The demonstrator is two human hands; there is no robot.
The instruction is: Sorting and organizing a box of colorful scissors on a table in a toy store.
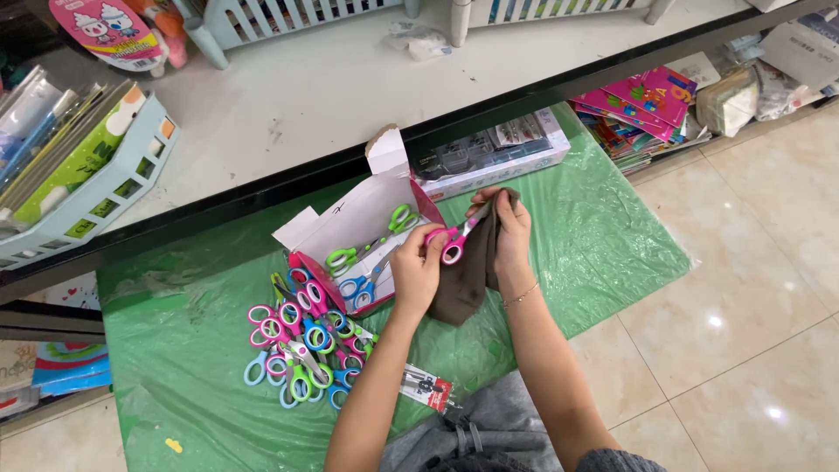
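Pink scissors [456, 241] pinched by the left hand [417, 273]; right hand [509, 229] grips a brown cloth [465, 278] around them

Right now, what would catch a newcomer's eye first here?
Probably the bright heap of pink, green and blue plastic-handled scissors on the green plastic sheet, beside an open cardboard box holding more. At centre, the left hand holds pink-handled scissors against a dark brown cloth in the right hand.
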